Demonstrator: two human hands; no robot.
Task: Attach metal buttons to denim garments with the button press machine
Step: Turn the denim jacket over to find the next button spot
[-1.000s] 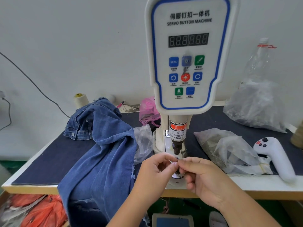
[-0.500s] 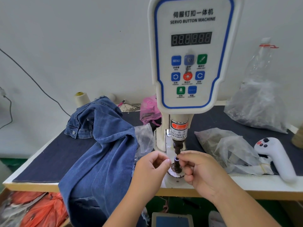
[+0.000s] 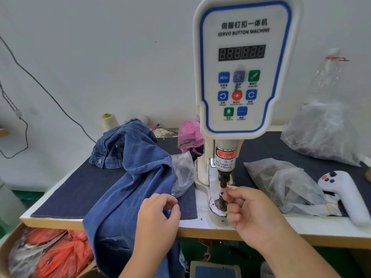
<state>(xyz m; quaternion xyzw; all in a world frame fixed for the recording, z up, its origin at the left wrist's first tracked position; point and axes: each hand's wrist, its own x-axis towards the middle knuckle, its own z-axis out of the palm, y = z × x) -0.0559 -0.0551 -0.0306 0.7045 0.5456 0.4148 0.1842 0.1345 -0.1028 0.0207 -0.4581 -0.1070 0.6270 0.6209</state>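
Note:
A white servo button machine (image 3: 241, 77) stands on the table, its dark upper punch (image 3: 222, 181) above the lower die (image 3: 220, 203). My right hand (image 3: 253, 211) is at the die. Its thumb and forefinger pinch a small metal button (image 3: 220, 194) on top of the die post, just under the punch. A blue denim garment (image 3: 130, 197) lies heaped at the left and hangs over the table's front edge. My left hand (image 3: 156, 219) is over that denim near the edge, with its curled fingers round a fold of the cloth.
Clear plastic bags of parts (image 3: 281, 183) lie right of the machine, beside a white handheld controller (image 3: 345, 195). A large bag (image 3: 325, 133) stands at the back right. A pink bag (image 3: 188, 135) and a thread cone (image 3: 108, 122) sit behind. Orange bags (image 3: 56, 255) fill a box below.
My left hand has drawn away from the die to the left and now holds the denim. My right hand stays at the die with the button.

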